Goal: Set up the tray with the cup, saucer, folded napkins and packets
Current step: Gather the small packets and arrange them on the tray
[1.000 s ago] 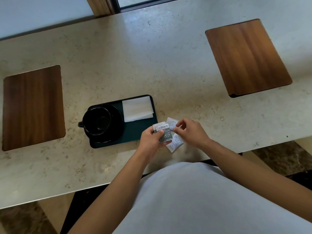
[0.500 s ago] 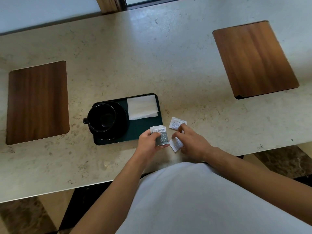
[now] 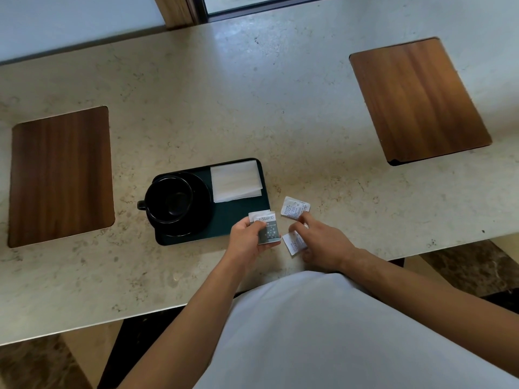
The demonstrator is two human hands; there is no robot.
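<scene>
A dark green tray lies on the stone counter. On its left half a black cup stands on a black saucer. A folded white napkin lies in the tray's far right corner. My left hand holds a small stack of grey and white packets over the tray's near right corner. Two white packets lie on the counter to the right: one farther, one nearer. My right hand rests between them, its fingers touching both.
Two wooden inlays sit in the counter, one at the left and one at the far right. The counter's near edge runs just below my hands. A wall and window frame border the far side.
My right hand has let go of the stack and dropped to the counter, where two white packets now lie spread apart. The left hand still holds the remaining stack.
</scene>
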